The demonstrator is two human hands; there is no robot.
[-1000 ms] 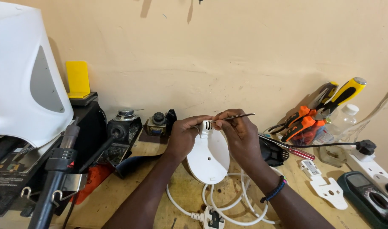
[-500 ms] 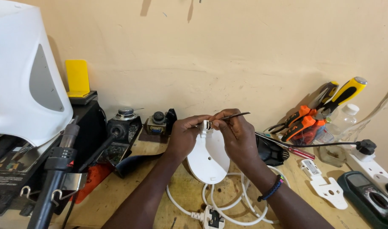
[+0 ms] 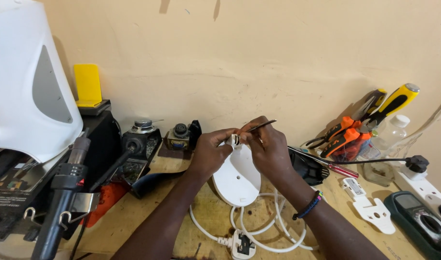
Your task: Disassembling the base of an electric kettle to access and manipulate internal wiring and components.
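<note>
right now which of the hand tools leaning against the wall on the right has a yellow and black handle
The yellow-and-black-handled screwdriver, the tallest and rightmost; the pliers beside it have orange and black grips instead.

White kettle body (image 3: 27, 82): running off the left and top edges. Meter (image 3: 420, 224): lower right part lying past the edge. Both forearms: leaving the frame at the bottom. Left hand (image 3: 208, 154) and right hand (image 3: 268, 151): covering the top of the white base (image 3: 237, 180); what the fingertips are pinching is too small to tell. Thin tool (image 3: 261, 125): its lower end sitting hidden inside the right hand. White cord (image 3: 259, 236): partly passing under the right forearm. Black object (image 3: 307, 168), right of the hands: half hidden, kind unclear.
</note>
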